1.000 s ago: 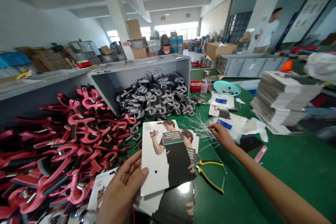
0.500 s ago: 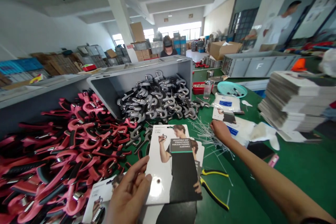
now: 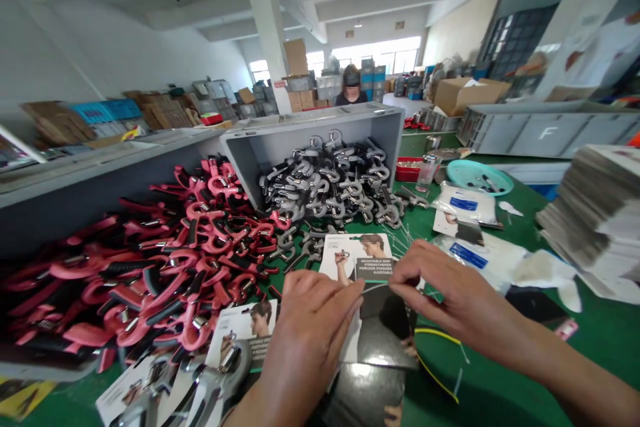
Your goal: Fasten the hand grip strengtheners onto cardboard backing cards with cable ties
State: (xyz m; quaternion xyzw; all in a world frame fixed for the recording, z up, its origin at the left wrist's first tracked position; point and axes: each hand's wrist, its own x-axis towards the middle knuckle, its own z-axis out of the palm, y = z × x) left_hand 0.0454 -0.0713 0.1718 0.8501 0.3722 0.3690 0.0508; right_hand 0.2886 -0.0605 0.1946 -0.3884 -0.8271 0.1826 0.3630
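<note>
A thin white cable tie [image 3: 376, 286] stretches between my two hands, over a printed grip strengthener card [image 3: 377, 327]. The fingertips of my left hand [image 3: 313, 327] are pressed together at its left end. My right hand [image 3: 445, 283] pinches the other end. Beneath the top card lies another dark card [image 3: 367, 397]. To the left, grey hand grips [image 3: 220, 373] rest on more printed cards [image 3: 263, 323]. Yellow-handled pliers [image 3: 435, 373] lie right of the cards, partly hidden. Behind my right hand, loose cable ties [image 3: 400, 237] poke out.
Red hand grips [image 3: 195, 267] are heaped on the left, spilling from a grey bin. Another tipped bin [image 3: 313, 125] holds grey hand grips [image 3: 340, 183]. At right stand a turquoise plate [image 3: 480, 170], white plastic bags [image 3: 465, 203] and stacked cards [image 3: 595, 207]. A person [image 3: 351, 90] is behind the bins.
My right hand has come back from the pile of cable ties to above the card. My left hand has left the card's edge and moved over it. The view has swung left.
</note>
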